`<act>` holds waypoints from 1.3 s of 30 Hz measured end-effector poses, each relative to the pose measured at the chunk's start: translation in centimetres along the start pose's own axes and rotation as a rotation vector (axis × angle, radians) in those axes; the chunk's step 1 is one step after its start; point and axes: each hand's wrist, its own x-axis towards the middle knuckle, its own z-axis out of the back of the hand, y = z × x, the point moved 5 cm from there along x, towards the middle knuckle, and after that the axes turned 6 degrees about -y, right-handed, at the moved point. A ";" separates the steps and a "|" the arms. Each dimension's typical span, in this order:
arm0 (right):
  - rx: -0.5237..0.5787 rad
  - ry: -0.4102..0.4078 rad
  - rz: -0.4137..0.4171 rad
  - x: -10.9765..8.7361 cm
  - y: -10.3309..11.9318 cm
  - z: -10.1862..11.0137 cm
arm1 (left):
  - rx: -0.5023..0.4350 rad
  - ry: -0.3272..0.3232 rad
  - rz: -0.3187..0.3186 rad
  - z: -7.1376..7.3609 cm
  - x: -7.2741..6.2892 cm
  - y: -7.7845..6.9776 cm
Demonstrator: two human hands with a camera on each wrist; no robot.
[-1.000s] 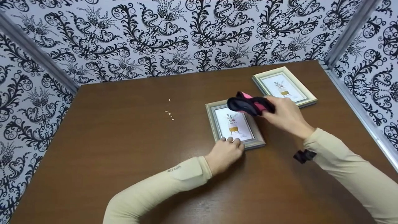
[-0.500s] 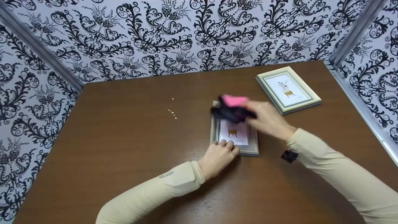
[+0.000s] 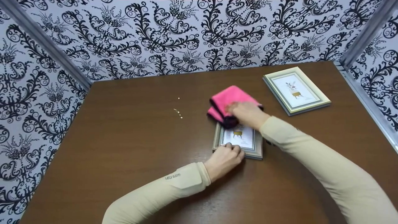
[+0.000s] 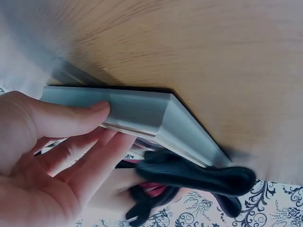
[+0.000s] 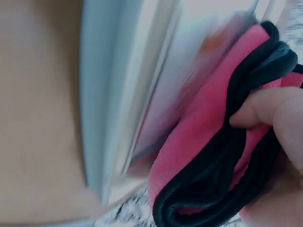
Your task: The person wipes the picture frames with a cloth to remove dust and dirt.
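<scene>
A picture frame [image 3: 258,151] with a plant print lies flat on the brown table. My left hand [image 3: 224,160] holds its near edge; in the left wrist view the thumb [image 4: 83,118] presses the outer side while the fingers reach over the top. My right hand [image 3: 247,114] grips a folded pink cloth [image 3: 231,93] with black edging, spread over the far part of the frame and hiding it. In the right wrist view the thumb [image 5: 265,106] pinches the bunched cloth [image 5: 203,127] against the glass side of the frame.
A second picture frame [image 3: 321,101] with a similar print lies at the back right. Several small pale crumbs [image 3: 178,112] are scattered on the table [image 3: 133,133] left of the held frame. Patterned walls [image 3: 174,37] enclose the back and sides.
My right hand has moved left and the cloth has swung from above the frame onto its far end, pink side up. The held frame has turned slightly straighter under my left hand.
</scene>
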 end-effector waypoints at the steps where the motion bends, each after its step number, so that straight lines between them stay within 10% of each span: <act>1: -0.029 -0.003 -0.028 0.3 -0.6 0.0 | -0.013 0.008 -0.004 0.0 -0.1 0.1; 10: 0.088 0.024 -0.087 0.5 -0.2 0.1 | -0.032 0.020 -0.034 -0.2 -0.3 1.0; 19: 0.261 0.052 0.091 0.0 3.8 0.8 | 0.051 -0.006 -0.045 -0.2 -0.3 0.8; 30: 0.067 -0.021 -0.144 0.9 -2.6 -0.1 | 0.045 0.007 0.010 -0.6 -0.6 1.0; 39: 0.028 -0.076 -0.282 -0.1 -3.5 1.9 | 0.111 0.182 0.114 -1.3 -1.4 1.4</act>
